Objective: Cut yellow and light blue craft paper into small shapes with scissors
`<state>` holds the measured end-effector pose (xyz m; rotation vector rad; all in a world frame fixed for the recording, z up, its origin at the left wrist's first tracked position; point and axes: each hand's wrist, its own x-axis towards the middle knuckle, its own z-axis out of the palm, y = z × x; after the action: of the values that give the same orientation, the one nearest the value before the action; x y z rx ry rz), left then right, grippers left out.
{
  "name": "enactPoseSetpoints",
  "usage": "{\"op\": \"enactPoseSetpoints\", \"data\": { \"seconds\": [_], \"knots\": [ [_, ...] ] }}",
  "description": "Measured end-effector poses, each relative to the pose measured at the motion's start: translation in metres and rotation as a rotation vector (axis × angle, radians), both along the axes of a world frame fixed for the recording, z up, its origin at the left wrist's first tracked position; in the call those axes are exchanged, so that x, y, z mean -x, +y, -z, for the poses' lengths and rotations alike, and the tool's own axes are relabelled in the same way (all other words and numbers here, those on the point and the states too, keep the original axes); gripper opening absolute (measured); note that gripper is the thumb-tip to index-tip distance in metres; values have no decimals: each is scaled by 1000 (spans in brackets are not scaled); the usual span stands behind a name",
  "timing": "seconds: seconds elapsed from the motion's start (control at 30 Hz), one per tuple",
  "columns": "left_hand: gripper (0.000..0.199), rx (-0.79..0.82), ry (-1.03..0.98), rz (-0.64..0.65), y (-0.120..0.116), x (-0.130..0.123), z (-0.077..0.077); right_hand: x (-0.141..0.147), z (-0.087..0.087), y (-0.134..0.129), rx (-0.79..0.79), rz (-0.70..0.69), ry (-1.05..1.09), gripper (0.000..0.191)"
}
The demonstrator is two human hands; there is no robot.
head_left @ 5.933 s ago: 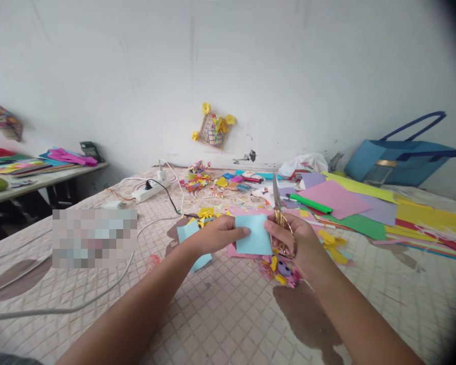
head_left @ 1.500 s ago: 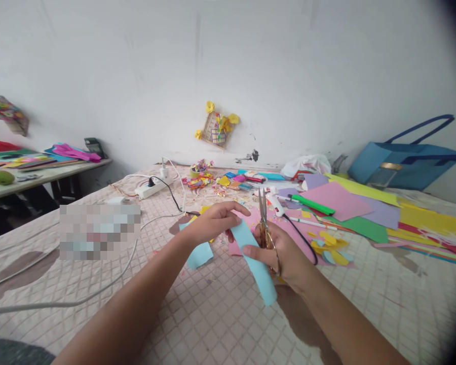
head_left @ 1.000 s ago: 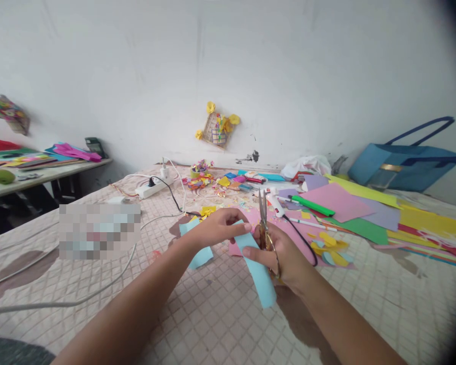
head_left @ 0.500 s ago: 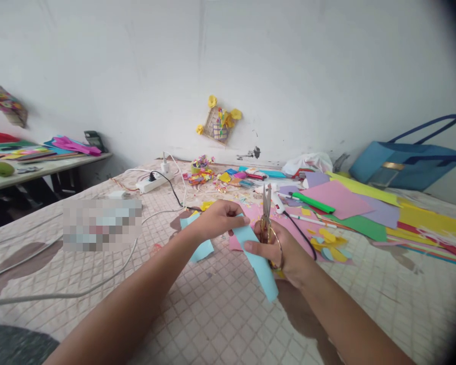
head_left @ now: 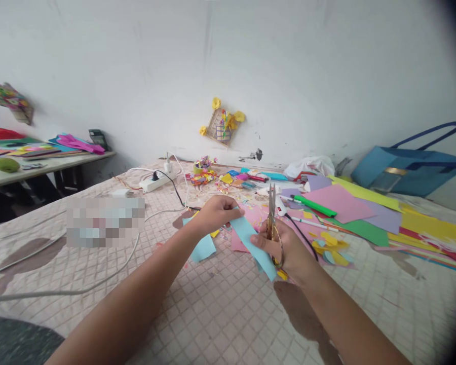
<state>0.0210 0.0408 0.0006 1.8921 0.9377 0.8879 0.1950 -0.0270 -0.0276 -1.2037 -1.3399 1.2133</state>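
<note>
My left hand (head_left: 218, 214) pinches the upper end of a light blue paper strip (head_left: 247, 234) between thumb and fingers. The strip slants down to the right, in front of my right hand (head_left: 283, 246). That hand is closed around the gold handles of a pair of scissors (head_left: 272, 205), whose blades point upward and look nearly together. My right thumb presses on the strip's face. Another light blue paper piece (head_left: 204, 248) lies on the table beneath my left wrist. Pink paper (head_left: 239, 240) is partly hidden behind the strip.
A glue gun (head_left: 280, 205) with a black cord, a green marker (head_left: 314, 206) and coloured paper sheets (head_left: 342, 203) lie to the right. Yellow and blue cut pieces (head_left: 332, 248) sit nearby. A power strip (head_left: 157, 181) and a white cable (head_left: 110, 284) are on the left. A blue bag (head_left: 399, 170) stands far right.
The lower end of the blue strip has swung up a little, and the strip looks flatter. The scissors have shifted slightly right within the view, which has itself moved a little. Both hands keep their grip.
</note>
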Motion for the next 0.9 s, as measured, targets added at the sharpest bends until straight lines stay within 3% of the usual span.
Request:
{"op": "enactPoseSetpoints", "data": {
  "seconds": [0.3,0.53,0.7,0.9],
  "knots": [
    [28,18,-71,-35,6,4,3,-2,11,4,-29,-41,-21,42],
    [27,84,-137,-64,15,16,2,-5,-3,0,-133,52,-200,33],
    [27,105,-137,-39,20,21,3,-9,-1,2,-237,85,-321,27],
    [26,102,-139,-56,19,20,4,-5,2,2,-157,75,-277,31]
  ]
}}
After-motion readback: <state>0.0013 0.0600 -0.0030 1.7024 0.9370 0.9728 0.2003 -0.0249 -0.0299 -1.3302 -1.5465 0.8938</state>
